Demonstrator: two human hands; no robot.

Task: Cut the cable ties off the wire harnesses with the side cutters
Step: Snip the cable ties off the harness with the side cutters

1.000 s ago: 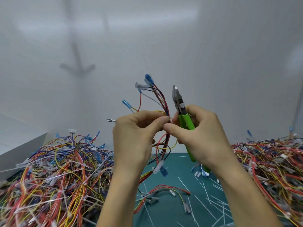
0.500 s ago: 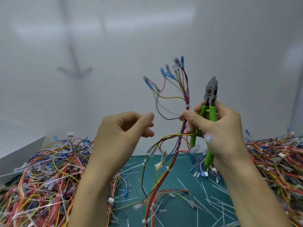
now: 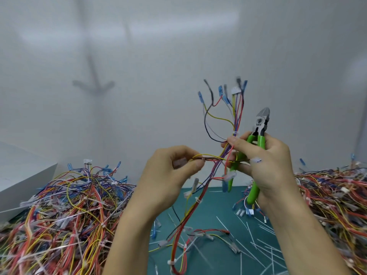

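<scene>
I hold a wire harness (image 3: 235,118) of red, yellow, purple and black wires upright in front of me; blue terminals fan out at its top and its tail hangs down to the mat. A white cable tie (image 3: 235,133) wraps the bundle just above my right thumb. My right hand (image 3: 264,161) pinches the bundle and also grips the green-handled side cutters (image 3: 260,126), jaws shut and pointing up. My left hand (image 3: 170,173) pinches a side branch of the same harness and holds it out to the left. Further white ties (image 3: 197,199) sit lower on the hanging part.
A large heap of tangled harnesses (image 3: 59,215) lies at the left and another heap (image 3: 335,199) at the right. Between them the green cutting mat (image 3: 214,253) carries cut white tie strips (image 3: 258,245) and loose terminals. A white box (image 3: 21,175) stands at far left.
My left hand, empty half a second ago, has closed on a side branch of the harness. One second ago both hands pinched the bundle together; the right hand has since moved right with the cutters.
</scene>
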